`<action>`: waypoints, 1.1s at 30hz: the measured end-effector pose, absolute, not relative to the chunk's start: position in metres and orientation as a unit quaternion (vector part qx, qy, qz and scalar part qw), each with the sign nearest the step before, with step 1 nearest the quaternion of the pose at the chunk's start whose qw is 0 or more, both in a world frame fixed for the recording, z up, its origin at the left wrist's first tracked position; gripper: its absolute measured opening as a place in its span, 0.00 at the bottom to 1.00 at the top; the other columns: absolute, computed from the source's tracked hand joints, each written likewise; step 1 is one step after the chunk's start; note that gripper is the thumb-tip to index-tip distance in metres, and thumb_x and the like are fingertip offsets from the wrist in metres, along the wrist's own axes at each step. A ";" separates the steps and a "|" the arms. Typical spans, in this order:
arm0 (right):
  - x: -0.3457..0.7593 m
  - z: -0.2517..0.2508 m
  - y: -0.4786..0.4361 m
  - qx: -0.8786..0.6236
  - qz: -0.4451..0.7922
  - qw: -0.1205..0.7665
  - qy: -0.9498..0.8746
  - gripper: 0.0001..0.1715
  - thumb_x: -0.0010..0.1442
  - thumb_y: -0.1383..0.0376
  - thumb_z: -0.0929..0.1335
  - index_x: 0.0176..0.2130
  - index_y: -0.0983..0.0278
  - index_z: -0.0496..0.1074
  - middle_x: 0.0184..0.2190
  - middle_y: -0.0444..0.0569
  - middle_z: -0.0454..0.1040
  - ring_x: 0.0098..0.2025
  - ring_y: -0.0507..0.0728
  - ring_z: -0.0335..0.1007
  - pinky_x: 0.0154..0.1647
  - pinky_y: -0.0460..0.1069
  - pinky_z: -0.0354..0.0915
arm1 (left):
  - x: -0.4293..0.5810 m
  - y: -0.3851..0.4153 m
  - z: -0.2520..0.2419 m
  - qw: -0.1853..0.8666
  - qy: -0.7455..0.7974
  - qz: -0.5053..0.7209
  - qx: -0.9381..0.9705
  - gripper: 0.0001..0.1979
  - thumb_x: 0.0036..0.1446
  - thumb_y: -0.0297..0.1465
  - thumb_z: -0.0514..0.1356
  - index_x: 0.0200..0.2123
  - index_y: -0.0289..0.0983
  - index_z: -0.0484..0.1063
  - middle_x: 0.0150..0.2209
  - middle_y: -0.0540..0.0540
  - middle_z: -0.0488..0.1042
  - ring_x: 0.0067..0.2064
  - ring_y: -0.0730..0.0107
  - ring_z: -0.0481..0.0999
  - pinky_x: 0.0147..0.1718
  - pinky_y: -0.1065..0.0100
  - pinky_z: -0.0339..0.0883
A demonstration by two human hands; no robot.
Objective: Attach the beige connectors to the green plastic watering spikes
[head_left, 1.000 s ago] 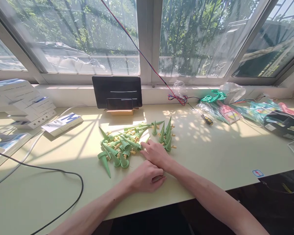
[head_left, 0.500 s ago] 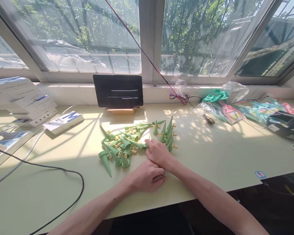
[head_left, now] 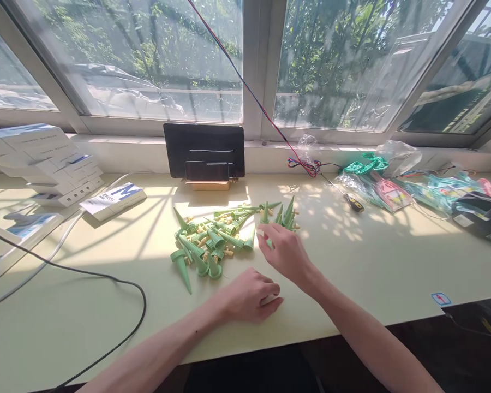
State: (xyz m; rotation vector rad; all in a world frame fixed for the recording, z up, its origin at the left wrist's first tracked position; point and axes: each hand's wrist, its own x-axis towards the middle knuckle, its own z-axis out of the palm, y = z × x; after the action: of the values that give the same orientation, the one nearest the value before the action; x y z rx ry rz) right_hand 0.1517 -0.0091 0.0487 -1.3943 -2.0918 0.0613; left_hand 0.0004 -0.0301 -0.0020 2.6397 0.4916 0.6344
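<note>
A pile of green cone-shaped spikes with yellowish nozzles [head_left: 216,238] lies in the middle of the table. To its right, more green cones [head_left: 288,213] stand grouped, partly hidden by my right hand [head_left: 284,250]. That hand hovers between pile and group, its thumb and forefinger slightly apart beside a green cone [head_left: 249,240], with nothing visible between them. Nearer the front edge, my left hand [head_left: 251,296] rests on the table with its fingers curled in, and no object shows in it.
A tablet and phone stand on a wooden holder [head_left: 210,185] behind the pile. White boxes [head_left: 114,201] and a black cable [head_left: 141,305] lie on the left. A screwdriver [head_left: 354,203], plastic bags [head_left: 393,194] and a black case [head_left: 480,215] are at right.
My right hand has moved to the right, off the cone at the pile's right edge, and its fingers have loosened. My left hand stays in place. The view has shifted slightly.
</note>
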 end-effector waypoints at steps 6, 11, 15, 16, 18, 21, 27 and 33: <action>0.209 0.093 0.010 -0.579 -0.024 0.373 -0.725 0.12 0.65 0.63 0.64 0.38 0.64 0.76 0.30 0.48 0.75 0.24 0.52 0.64 0.32 0.47 0.59 | 0.002 -0.033 0.001 0.177 0.168 0.219 0.945 0.16 0.59 0.28 0.56 0.20 0.38 0.55 0.16 0.54 0.56 0.18 0.77 0.55 0.20 0.68 0.45; 0.232 0.095 0.026 -0.602 0.043 0.279 -0.747 0.11 0.61 0.62 0.67 0.33 0.62 0.79 0.29 0.48 0.77 0.26 0.53 0.65 0.32 0.48 0.60 | 0.004 -0.033 0.000 0.166 0.172 0.221 0.946 0.16 0.58 0.28 0.56 0.20 0.38 0.55 0.16 0.54 0.58 0.18 0.76 0.56 0.20 0.68 0.45; 0.235 0.084 0.031 -0.597 0.080 0.225 -0.766 0.12 0.60 0.62 0.67 0.31 0.62 0.79 0.27 0.47 0.76 0.27 0.53 0.65 0.30 0.47 0.59 | 0.005 -0.033 0.000 0.167 0.178 0.219 0.945 0.17 0.59 0.28 0.56 0.20 0.38 0.55 0.16 0.53 0.60 0.18 0.76 0.56 0.20 0.68 0.44; 0.235 0.082 0.032 -0.593 0.086 0.217 -0.770 0.12 0.61 0.62 0.66 0.30 0.62 0.79 0.26 0.46 0.76 0.26 0.53 0.64 0.30 0.47 0.58 | 0.005 -0.033 0.000 0.167 0.180 0.218 0.944 0.17 0.59 0.28 0.56 0.20 0.37 0.55 0.16 0.53 0.60 0.18 0.76 0.56 0.20 0.68 0.44; 0.236 0.080 0.033 -0.588 0.093 0.208 -0.776 0.14 0.61 0.63 0.65 0.28 0.62 0.78 0.24 0.46 0.74 0.26 0.53 0.63 0.29 0.47 0.57 | 0.005 -0.033 -0.001 0.165 0.182 0.217 0.945 0.17 0.59 0.29 0.56 0.20 0.37 0.56 0.16 0.53 0.60 0.18 0.76 0.56 0.20 0.68 0.44; 0.235 0.081 0.032 -0.581 0.089 0.211 -0.781 0.16 0.62 0.64 0.64 0.26 0.63 0.76 0.22 0.45 0.72 0.26 0.53 0.63 0.29 0.47 0.57 | 0.005 -0.033 -0.002 0.158 0.185 0.215 0.946 0.17 0.59 0.29 0.56 0.19 0.37 0.56 0.16 0.53 0.61 0.18 0.76 0.57 0.20 0.67 0.44; 0.233 0.090 0.029 -0.582 0.053 0.235 -0.777 0.17 0.63 0.63 0.64 0.23 0.63 0.71 0.19 0.44 0.65 0.24 0.53 0.57 0.28 0.47 0.54 | 0.005 -0.033 -0.002 0.153 0.182 0.213 0.948 0.16 0.59 0.30 0.56 0.20 0.37 0.56 0.16 0.53 0.61 0.18 0.76 0.56 0.20 0.67 0.44; 0.229 0.107 0.029 -0.565 0.031 0.250 -0.786 0.21 0.65 0.59 0.64 0.23 0.64 0.69 0.18 0.43 0.62 0.23 0.52 0.53 0.27 0.47 0.51 | 0.005 -0.032 0.000 0.166 0.188 0.226 0.941 0.17 0.60 0.29 0.56 0.19 0.37 0.57 0.16 0.54 0.59 0.18 0.77 0.55 0.20 0.67 0.46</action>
State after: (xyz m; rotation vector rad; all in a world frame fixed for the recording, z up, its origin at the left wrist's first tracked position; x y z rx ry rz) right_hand 0.2292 0.0291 0.1066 -1.5398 -2.1393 0.0853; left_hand 0.0051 -0.0316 0.0001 2.6813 0.5345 0.6445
